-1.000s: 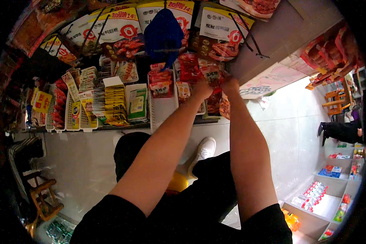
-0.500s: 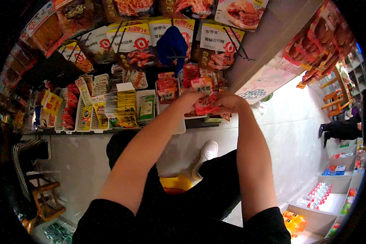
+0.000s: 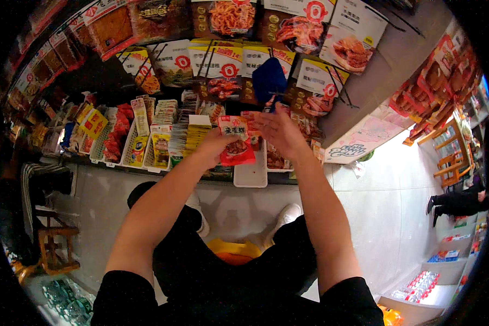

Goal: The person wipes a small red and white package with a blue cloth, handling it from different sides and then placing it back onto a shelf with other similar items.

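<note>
My left hand (image 3: 214, 148) grips a red and white snack packet (image 3: 237, 155) by its left side, holding it up over the front edge of the shelf. Just right of the packet is my right hand (image 3: 280, 132). Its fingers are stretched toward the packet's upper right edge; whether they touch it I cannot tell. Below the packet, a white plastic basket (image 3: 250, 178) juts out past the shelf edge. More red-brown packets (image 3: 277, 159) lie behind and beneath my right hand.
Left of my hands stand white baskets (image 3: 129, 157) of small snack packets. Larger pouches (image 3: 221, 70) hang on hooks above, with a blue object (image 3: 270, 80) among them. A yellow stool or tub (image 3: 234, 250) is between my legs. A wooden stool (image 3: 57, 247) stands left; a person (image 3: 456, 202) is far right.
The red packet has moved left in my left hand. My right hand has come away from its right side, fingers now stretched out. The view has shifted, showing more pouches above and both shoes.
</note>
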A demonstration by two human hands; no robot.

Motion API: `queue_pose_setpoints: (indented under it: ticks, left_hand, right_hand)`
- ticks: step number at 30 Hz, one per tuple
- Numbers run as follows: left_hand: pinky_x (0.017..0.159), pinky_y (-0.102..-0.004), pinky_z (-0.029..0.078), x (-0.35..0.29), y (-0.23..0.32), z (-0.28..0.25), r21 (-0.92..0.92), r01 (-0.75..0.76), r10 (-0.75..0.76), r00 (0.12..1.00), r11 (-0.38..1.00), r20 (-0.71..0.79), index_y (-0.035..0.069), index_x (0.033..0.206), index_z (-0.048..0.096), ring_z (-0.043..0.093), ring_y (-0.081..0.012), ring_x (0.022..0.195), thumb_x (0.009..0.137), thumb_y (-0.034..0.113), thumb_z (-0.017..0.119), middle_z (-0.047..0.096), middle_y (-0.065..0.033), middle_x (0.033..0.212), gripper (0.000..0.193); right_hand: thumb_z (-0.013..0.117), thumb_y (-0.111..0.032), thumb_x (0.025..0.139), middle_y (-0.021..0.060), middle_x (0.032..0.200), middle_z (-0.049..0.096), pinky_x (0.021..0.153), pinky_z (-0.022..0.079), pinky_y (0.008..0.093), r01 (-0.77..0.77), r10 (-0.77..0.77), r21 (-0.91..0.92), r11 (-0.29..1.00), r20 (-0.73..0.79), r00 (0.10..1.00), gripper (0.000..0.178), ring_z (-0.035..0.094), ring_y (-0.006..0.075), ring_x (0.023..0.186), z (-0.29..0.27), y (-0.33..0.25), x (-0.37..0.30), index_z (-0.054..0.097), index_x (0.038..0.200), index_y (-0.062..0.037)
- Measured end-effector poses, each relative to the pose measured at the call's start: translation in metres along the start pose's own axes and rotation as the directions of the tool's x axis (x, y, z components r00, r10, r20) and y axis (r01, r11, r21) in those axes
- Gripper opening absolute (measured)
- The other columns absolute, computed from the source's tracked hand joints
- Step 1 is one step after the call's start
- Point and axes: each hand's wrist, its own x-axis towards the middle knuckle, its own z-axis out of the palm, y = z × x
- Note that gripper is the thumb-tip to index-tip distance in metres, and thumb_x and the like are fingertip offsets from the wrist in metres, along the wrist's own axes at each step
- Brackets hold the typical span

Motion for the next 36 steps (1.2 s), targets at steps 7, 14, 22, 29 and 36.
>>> queue_pose_setpoints:
  ticks: [7,14,22,29,36]
  left_hand:
    - [0.075,-0.0340,0.054,-0.009,0.023,0.001,-0.103,-0.092,0.098,0.994,0.990,0.054,0.002,0.110,0.049,0.062,-0.0206,0.088,0.084,-0.002,0.051,0.060,-0.0106,0.101,0.027]
    - [0.077,-0.0351,0.053,-0.018,0.041,0.026,-0.165,-0.127,0.143,0.985,0.978,0.092,0.002,0.109,0.049,0.062,-0.0205,0.089,0.083,-0.002,0.051,0.060,-0.0104,0.101,0.027]
    - [0.081,-0.0375,0.053,-0.008,0.041,0.026,-0.125,-0.146,0.159,0.982,0.981,0.101,0.005,0.117,0.045,0.060,-0.0214,0.096,0.086,0.000,0.051,0.059,-0.0089,0.107,0.033]
    - [0.084,-0.0379,0.051,-0.003,0.039,0.022,-0.148,-0.217,0.235,0.965,0.965,0.116,0.004,0.117,0.047,0.059,-0.0208,0.098,0.086,0.000,0.051,0.059,-0.0082,0.108,0.032]
    - [0.085,-0.0365,0.050,-0.018,0.051,0.028,-0.129,-0.193,0.204,0.976,0.973,0.077,0.004,0.118,0.045,0.059,-0.0206,0.097,0.085,0.002,0.053,0.059,-0.0088,0.108,0.034]
  right_hand:
    - [0.039,-0.067,0.081,0.0142,0.129,0.041,0.101,0.029,0.0376,0.140,-0.139,0.514,0.847,-0.039,0.989,0.083,0.040,0.0252,0.118,0.026,-0.013,0.014,0.037,0.126,0.0028]
    - [0.046,-0.054,0.084,0.0128,0.120,0.050,0.099,0.033,0.0437,0.301,-0.317,0.577,0.759,-0.077,0.945,0.062,0.045,0.0276,0.113,0.019,-0.040,0.035,0.047,0.119,-0.0028]
    - [0.056,-0.016,0.085,0.0104,0.103,0.060,0.079,0.049,0.0399,0.285,-0.185,0.403,0.870,-0.269,0.945,0.019,0.059,0.0270,0.089,-0.014,-0.070,0.057,0.055,0.099,-0.0035]
    - [0.054,-0.017,0.087,0.0118,0.112,0.056,0.091,0.042,0.0395,0.595,-0.567,0.258,0.762,-0.180,0.804,0.032,0.053,0.0258,0.104,0.024,-0.095,0.025,0.047,0.113,-0.0014]
    - [0.060,-0.019,0.084,0.0105,0.108,0.057,0.089,0.043,0.0344,0.771,-0.822,-0.299,0.562,-0.300,0.484,0.039,0.055,0.0234,0.099,0.078,-0.095,-0.027,0.047,0.117,-0.0037]
